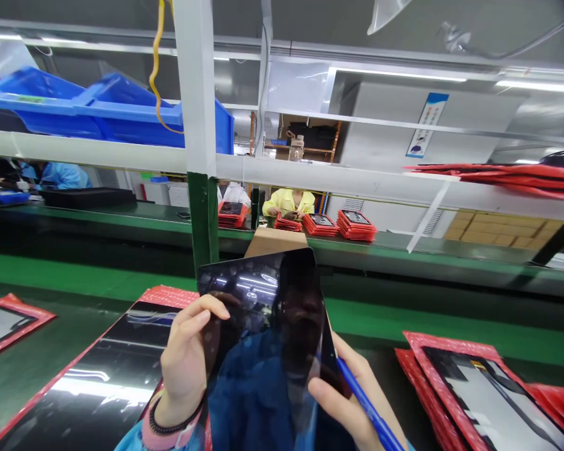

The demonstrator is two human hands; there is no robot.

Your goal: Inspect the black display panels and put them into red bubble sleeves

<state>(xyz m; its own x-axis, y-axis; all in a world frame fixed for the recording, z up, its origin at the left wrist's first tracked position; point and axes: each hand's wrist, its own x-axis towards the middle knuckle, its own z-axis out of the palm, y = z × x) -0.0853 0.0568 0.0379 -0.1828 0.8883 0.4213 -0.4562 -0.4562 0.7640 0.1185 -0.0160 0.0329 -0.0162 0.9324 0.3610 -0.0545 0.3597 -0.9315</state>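
A glossy black screen panel (263, 319) is held up in front of me, tilted, with ceiling lights and a blue garment reflected in it. My left hand (185, 360) is closed at its left edge, fingertips resting on the front face. At the lower right edge, my right hand (357, 394) grips the panel with the thumb in front. A blue pen-like stick (369, 404) also lies in that hand, slanting down to the right. Below and left of the panel, another black screen (98, 369) lies on red bubble wrap (172, 295).
Red bubble bags with a screen panel (502, 401) lie at right; another wrapped panel (4, 326) is far left. A cardboard piece (276, 240) stands behind the held screen. A post (200, 125), shelf and blue bins (113, 109) rise ahead. Across the bench sits a yellow-clad person (289, 202).
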